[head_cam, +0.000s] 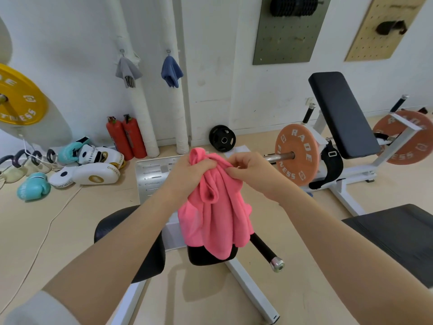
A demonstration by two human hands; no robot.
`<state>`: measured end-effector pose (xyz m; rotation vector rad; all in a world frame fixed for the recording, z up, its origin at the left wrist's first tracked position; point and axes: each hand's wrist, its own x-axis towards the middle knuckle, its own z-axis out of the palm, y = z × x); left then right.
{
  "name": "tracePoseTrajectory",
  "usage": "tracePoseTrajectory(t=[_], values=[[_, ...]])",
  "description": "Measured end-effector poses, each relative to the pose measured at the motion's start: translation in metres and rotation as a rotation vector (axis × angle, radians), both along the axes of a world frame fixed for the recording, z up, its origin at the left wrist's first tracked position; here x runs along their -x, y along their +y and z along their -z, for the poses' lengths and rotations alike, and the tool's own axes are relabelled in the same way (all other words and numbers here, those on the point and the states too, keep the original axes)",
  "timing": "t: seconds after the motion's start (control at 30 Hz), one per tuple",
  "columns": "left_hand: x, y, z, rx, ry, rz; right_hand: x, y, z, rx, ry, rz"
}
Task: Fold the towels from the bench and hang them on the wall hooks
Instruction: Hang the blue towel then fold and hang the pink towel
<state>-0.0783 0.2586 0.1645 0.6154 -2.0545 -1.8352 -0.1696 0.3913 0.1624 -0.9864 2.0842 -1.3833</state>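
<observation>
A pink towel [215,216] hangs bunched in front of me, held up in the air by both hands. My left hand [187,177] grips its top left part in a fist. My right hand [255,172] pinches the top edge just to the right. On the white wall ahead, a grey towel [127,71] hangs from one hook [121,51] and a blue towel [171,71] from a second hook [168,52]. The black bench pad [398,238] lies at the right; no towel shows on it.
Below the towel stand black seat pads [150,259] and a white machine frame [253,292] with a handle bar. An inclined bench with orange weight plates [297,153] is at the right. Red extinguishers [126,139], boxing gloves and pads [89,170] lie left along the wall.
</observation>
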Motion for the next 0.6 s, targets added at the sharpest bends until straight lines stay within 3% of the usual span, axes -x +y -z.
tracePoseTrajectory(t=[0.17,0.33,0.43,0.53,0.6], values=[[0.017,-0.017,-0.005,-0.482,0.119,-0.297,0.027,0.021,0.009,-0.076,-0.14,-0.043],[0.025,-0.043,0.013,-0.858,0.234,-0.332,0.034,0.023,0.016,-0.118,-0.131,-0.008],[0.033,-0.043,0.018,-0.934,0.218,-0.401,0.035,0.014,0.019,-0.075,-0.123,0.074],[0.036,-0.037,0.017,-0.935,0.118,-0.491,0.037,0.011,0.016,0.144,-0.409,0.021],[0.034,-0.036,0.017,-0.834,0.04,-0.431,0.043,0.014,0.012,0.349,-0.596,-0.016]])
